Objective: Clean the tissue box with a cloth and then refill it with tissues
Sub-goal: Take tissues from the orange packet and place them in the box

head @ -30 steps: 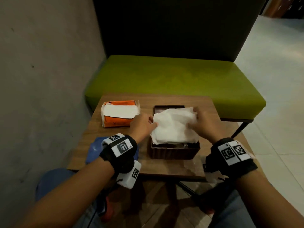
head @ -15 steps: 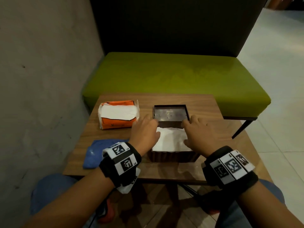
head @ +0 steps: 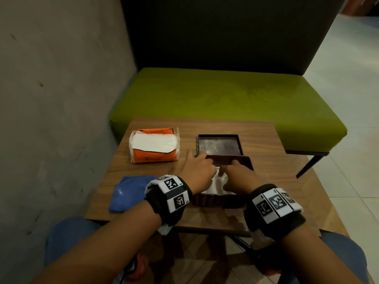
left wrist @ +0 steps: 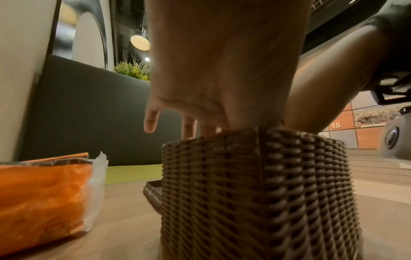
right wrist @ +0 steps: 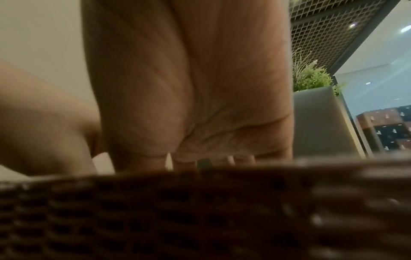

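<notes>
The brown woven tissue box (head: 222, 201) stands on the wooden table (head: 276, 177) in front of me, its top uncovered. A white tissue stack (head: 217, 184) lies inside it. My left hand (head: 198, 173) and right hand (head: 239, 175) both reach down into the box, fingers straight, pressing on the tissues. In the left wrist view the left hand (left wrist: 222, 73) dips behind the box's woven wall (left wrist: 255, 190). In the right wrist view the right hand (right wrist: 189, 91) goes down behind the blurred wall (right wrist: 200, 211); the fingertips are hidden.
The box's dark lid (head: 219, 145) lies upside down just behind the box. An opened orange tissue pack (head: 153, 149) sits at the far left, a blue cloth (head: 128, 193) at the near left. A green bench (head: 225, 95) lies beyond the table, a grey wall on the left.
The tissue stack, held over the box a second ago, has gone down inside it. Both hands have followed it in and come closer together.
</notes>
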A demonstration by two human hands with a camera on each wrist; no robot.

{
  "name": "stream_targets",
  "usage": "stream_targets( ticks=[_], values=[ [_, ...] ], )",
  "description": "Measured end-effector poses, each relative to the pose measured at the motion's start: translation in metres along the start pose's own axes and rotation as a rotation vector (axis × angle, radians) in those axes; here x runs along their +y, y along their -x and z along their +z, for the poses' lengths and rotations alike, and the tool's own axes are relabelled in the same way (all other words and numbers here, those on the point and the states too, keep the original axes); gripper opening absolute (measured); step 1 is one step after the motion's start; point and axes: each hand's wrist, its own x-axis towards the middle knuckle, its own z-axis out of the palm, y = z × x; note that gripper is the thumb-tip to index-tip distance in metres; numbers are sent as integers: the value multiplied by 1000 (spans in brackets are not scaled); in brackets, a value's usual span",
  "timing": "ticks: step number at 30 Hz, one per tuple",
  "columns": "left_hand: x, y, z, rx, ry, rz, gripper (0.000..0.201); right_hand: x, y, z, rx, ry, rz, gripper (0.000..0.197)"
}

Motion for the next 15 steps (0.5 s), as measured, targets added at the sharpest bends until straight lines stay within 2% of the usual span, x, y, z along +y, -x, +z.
stream_targets(
  ticks=[2,4,6,8,10,11,13,15],
  values=[
    [-3,1,-1,-91,-22,-7,21,0,0,-1,0,-8,-3,45],
    [-10,4,-2,-84,91,2,22,-1,1,-1,-70,-13,5,47],
    [-25,9,-9,100,364,-11,20,0,4,0,-74,-39,4,44],
    [-50,16,-20,305,583,-93,17,-1,8,0,-2,-38,-34,42],
    [-84,17,-24,436,682,-212,16,-6,11,1,49,-47,-83,43],
    [-104,16,-21,459,679,-275,16,-8,10,2,45,-51,-100,44],
    [-140,10,-10,405,592,-349,14,-13,6,4,-7,-47,-101,47],
    [-162,6,3,236,500,-326,16,-16,1,7,-58,-28,-78,51]
  ],
)
